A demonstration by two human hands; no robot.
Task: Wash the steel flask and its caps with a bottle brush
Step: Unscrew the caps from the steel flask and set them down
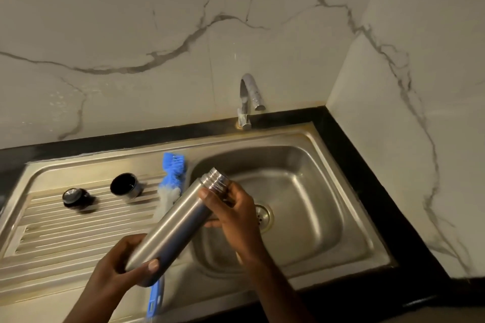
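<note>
The steel flask (174, 220) lies tilted across the sink's left edge, its threaded open mouth pointing up and right over the basin. My left hand (123, 265) grips its bottom end. My right hand (233, 210) holds the neck just below the threads. The bottle brush (172, 176), blue and white bristles with a blue handle, lies on the drainboard and runs under the flask. Two caps rest on the drainboard: a steel-topped stopper (74, 198) and a black-lined cup cap (126, 185) on its side.
The steel sink basin (301, 191) has a drain (263, 215) beneath my right hand. A chrome tap (250, 97) stands behind it with no water running. The ribbed drainboard (65, 231) fills the left. Marble walls close the back and right.
</note>
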